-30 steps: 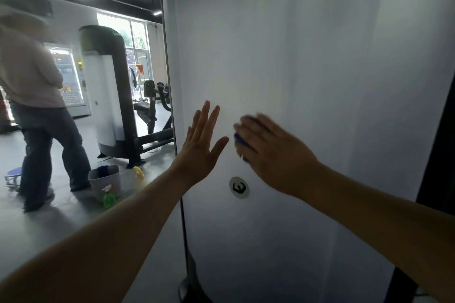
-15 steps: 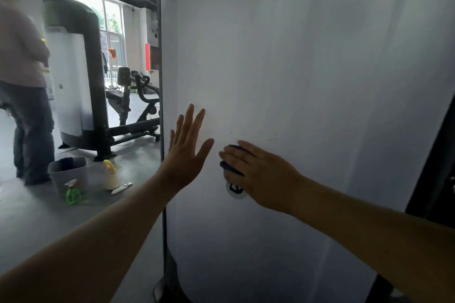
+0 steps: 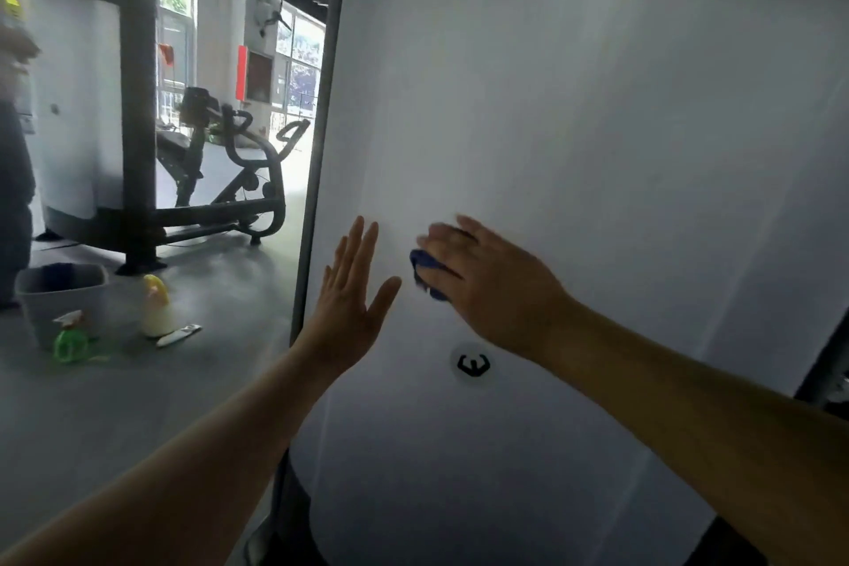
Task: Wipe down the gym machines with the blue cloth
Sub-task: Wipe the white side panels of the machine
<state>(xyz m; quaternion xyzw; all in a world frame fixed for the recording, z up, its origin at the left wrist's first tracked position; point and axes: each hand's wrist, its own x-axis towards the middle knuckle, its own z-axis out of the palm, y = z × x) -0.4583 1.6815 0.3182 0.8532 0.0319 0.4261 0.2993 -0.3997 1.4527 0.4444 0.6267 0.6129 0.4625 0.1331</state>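
A tall white machine panel [image 3: 574, 106] fills the right of the head view, with a small round black logo [image 3: 473, 365] low on it. My right hand [image 3: 496, 290] presses a bunched blue cloth [image 3: 425, 267] against the panel just above and left of the logo, fingers stretched out over it. Most of the cloth is hidden under the hand. My left hand [image 3: 349, 308] lies flat on the panel near its left edge, fingers straight and pointing up, a short gap from the cloth.
On the grey floor at left stand a grey bin [image 3: 59, 308], a green spray bottle [image 3: 71, 340], a yellow-capped bottle [image 3: 156, 308] and a small white tube [image 3: 179, 334]. Behind them is another black and white machine [image 3: 133, 106]. A person [image 3: 14, 152] stands at the left edge.
My right hand has slid the cloth up off the logo, which now shows below it. My left hand stays flat on the panel. The view has turned a little to the right.
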